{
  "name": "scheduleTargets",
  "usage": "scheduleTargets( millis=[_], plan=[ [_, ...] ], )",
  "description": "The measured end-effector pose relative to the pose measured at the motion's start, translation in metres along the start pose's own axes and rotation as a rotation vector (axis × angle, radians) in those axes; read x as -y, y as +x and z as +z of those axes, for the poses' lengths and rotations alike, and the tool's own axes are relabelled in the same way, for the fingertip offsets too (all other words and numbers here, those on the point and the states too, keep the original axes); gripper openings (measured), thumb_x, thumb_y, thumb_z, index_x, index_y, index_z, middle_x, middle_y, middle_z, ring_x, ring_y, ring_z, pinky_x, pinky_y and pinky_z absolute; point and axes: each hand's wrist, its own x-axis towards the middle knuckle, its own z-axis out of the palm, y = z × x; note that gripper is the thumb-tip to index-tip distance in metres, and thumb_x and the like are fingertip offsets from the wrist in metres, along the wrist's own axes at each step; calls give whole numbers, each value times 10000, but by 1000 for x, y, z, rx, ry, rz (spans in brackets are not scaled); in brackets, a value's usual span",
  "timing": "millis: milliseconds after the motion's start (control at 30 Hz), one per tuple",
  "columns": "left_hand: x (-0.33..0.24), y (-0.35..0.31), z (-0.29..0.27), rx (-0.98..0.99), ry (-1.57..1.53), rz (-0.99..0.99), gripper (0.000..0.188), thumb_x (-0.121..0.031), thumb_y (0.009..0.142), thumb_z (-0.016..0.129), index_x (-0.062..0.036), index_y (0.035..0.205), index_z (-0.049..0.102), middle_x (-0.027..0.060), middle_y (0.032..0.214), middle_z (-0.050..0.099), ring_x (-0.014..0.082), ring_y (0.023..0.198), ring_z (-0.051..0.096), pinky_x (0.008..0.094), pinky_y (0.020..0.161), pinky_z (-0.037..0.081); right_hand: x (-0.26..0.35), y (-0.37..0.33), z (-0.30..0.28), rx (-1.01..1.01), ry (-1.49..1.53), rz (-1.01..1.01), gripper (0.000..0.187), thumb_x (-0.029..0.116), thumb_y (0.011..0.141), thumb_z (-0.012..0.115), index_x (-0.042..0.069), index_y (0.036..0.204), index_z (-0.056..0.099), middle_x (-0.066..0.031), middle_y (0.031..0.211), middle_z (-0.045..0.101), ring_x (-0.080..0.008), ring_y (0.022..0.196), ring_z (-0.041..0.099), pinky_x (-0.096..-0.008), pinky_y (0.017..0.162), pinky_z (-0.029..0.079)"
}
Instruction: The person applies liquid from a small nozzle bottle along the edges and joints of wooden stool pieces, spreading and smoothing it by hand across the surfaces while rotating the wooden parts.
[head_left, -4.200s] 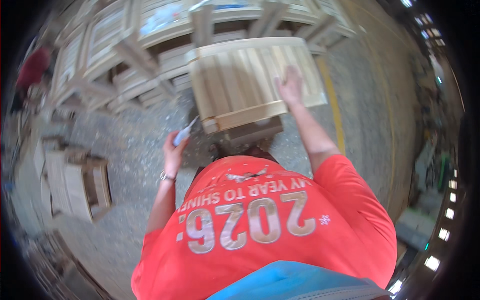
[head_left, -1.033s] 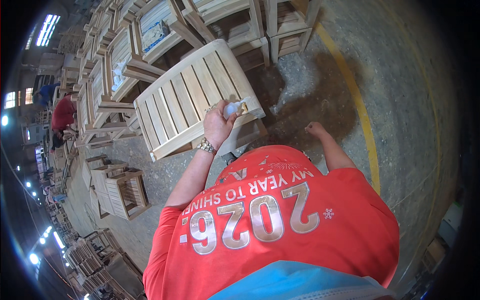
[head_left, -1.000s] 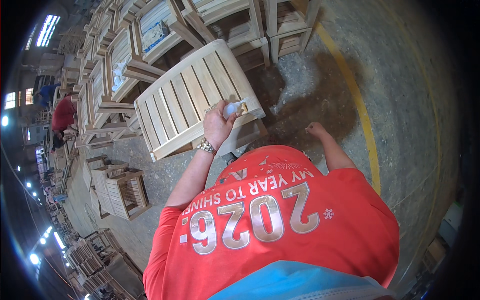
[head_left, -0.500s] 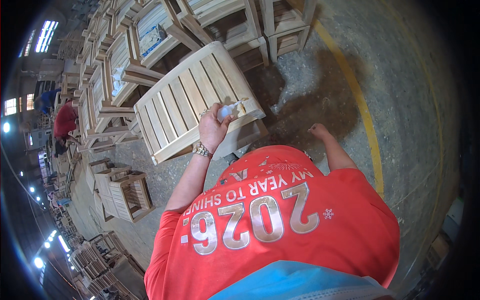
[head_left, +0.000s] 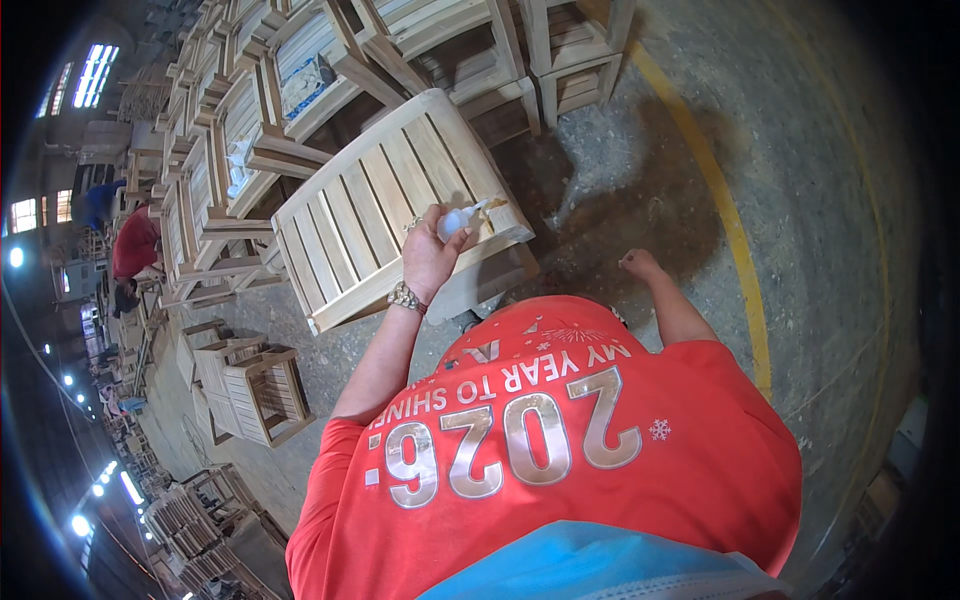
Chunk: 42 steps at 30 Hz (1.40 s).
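My left hand (head_left: 432, 252), a watch on its wrist, is closed round a small white squeeze bottle (head_left: 453, 224) tipped on its side. The bottle's narrow nozzle points at the near right corner of a slatted wooden chair or table piece (head_left: 372, 205). Yellowish-brown smears (head_left: 491, 212) mark the wood beside the nozzle tip. Away from the wood, over the floor on the right, my right hand (head_left: 640, 263) hangs with its fingers curled closed. Whether anything lies inside those fingers is too small to make out.
Stacked wooden chair frames (head_left: 300, 130) fill the far side; one holds a blue-and-white bag (head_left: 303, 85). More slatted frames (head_left: 262, 392) stand on the floor at left. A person in red (head_left: 136, 245) bends over farther left. A yellow line (head_left: 735, 235) curves along the floor at right.
The view has shifted slightly. My left hand keeps the bottle at the same corner, its nozzle close to the smears. The right hand has hardly moved.
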Motion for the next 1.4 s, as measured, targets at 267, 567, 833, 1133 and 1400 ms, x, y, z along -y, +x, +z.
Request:
scheduleTargets(
  millis=[267, 567, 833, 1133, 1400],
  plan=[
    [49, 72, 4, -303, -517, -133, 312, -203, 838, 775, -14, 1006, 593, 129, 885, 676, 195, 789, 641, 333, 736, 515, -16, -8, -2, 6, 18, 27, 350, 338, 806, 714, 37, 983, 737, -203, 982, 710, -350, 925, 684, -417, 821, 526],
    [58, 164, -12, -433, -218, -282, 421, -348, 809, 775, -31, 1030, 608, 185, 902, 695, 307, 835, 676, 397, 770, 519, -41, -21, 10, -76, 87, -6, 316, 306, 829, 707, 18, 959, 723, -168, 864, 714, -276, 777, 696, -396, 739, 539],
    [70, 190, -9, -426, -123, -312, 426, -352, 801, 768, -38, 1048, 619, 222, 931, 702, 368, 884, 681, 435, 791, 520, -65, -45, 20, -67, 151, 85, 307, 278, 841, 690, -4, 962, 704, -142, 814, 709, -223, 710, 687, -374, 699, 538],
    [63, 183, -6, -385, -178, -331, 409, -328, 795, 770, -33, 1035, 619, 211, 934, 703, 348, 898, 685, 422, 802, 520, -70, -51, 24, -73, 94, 127, 305, 279, 853, 675, -2, 969, 702, -148, 817, 710, -230, 720, 691, -378, 709, 539],
    [51, 162, -6, -386, -163, -308, 385, -301, 798, 763, -32, 1031, 614, 213, 927, 703, 344, 889, 688, 413, 799, 522, -43, -33, 19, -74, 195, 63, 291, 272, 857, 691, 0, 958, 694, -140, 792, 700, -227, 701, 680, -375, 687, 535]
  ],
)
